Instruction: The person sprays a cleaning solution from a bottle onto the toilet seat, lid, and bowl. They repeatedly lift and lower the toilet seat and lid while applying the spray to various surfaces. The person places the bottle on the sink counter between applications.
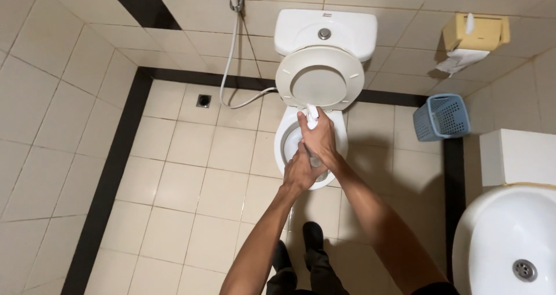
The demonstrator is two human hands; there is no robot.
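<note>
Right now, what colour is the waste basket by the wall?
Blue, with a mesh pattern: the waste basket shows best in the head view.

Both arms stretched forward, left hand (299, 170) beneath right hand (319, 137), hands touching, fingers curled

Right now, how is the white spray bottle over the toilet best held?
By its neck, from behind and above: the right hand wraps there with the white spray bottle head poking out. The left hand supports the body from below, over the toilet bowl.
</note>
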